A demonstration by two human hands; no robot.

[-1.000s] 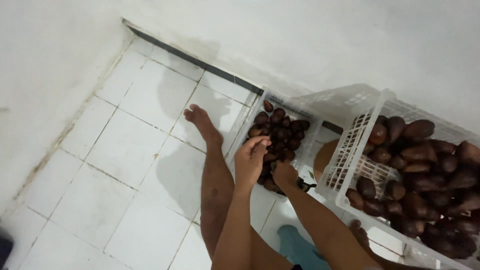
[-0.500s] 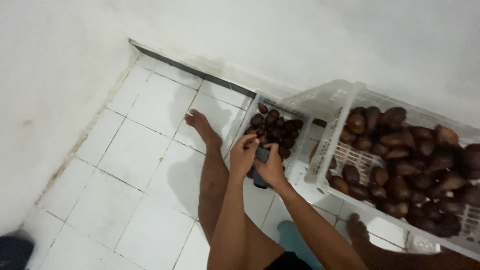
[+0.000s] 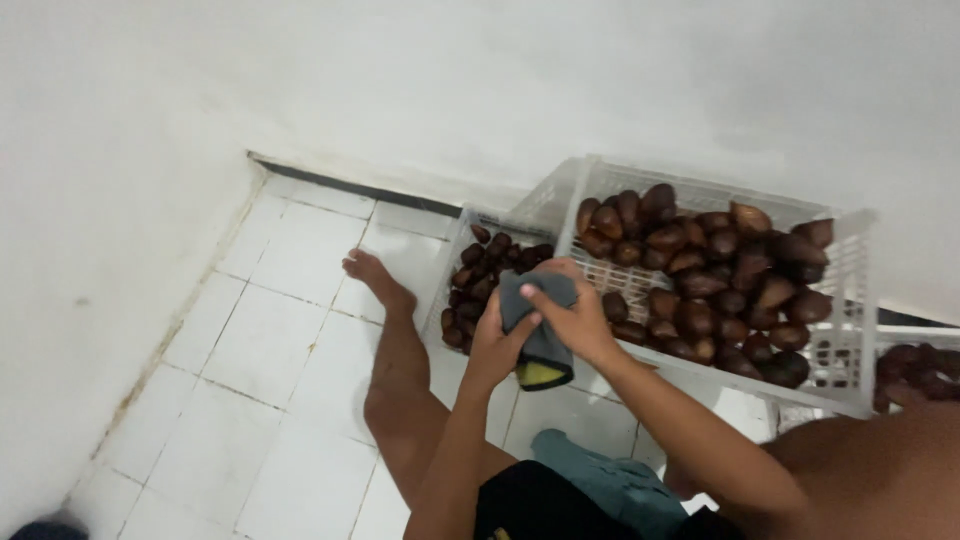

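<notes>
Both hands meet over the near rim of the large white crate (image 3: pixel 850 300), and everything else sits relative to that crate. The left hand (image 3: pixel 492 345) and the right hand (image 3: pixel 575 320) each have their grip clamped on a dark grey cloth (image 3: pixel 535 330), which has a yellow patch at its lower end. The cloth sits between the two palms, the right fingers (image 3: pixel 545 296) folded over its top and the left hand pressing its side. It hangs just in front of the crate's left corner, above the tiled floor (image 3: pixel 270 350). The crate holds a heap of brown scaly fruit (image 3: pixel 720 270). To its left, touching it, a smaller white crate (image 3: pixel 448 268) holds more of the same fruit. The person's bare foot (image 3: pixel 375 278) rests on the floor just left of the smaller crate.
</notes>
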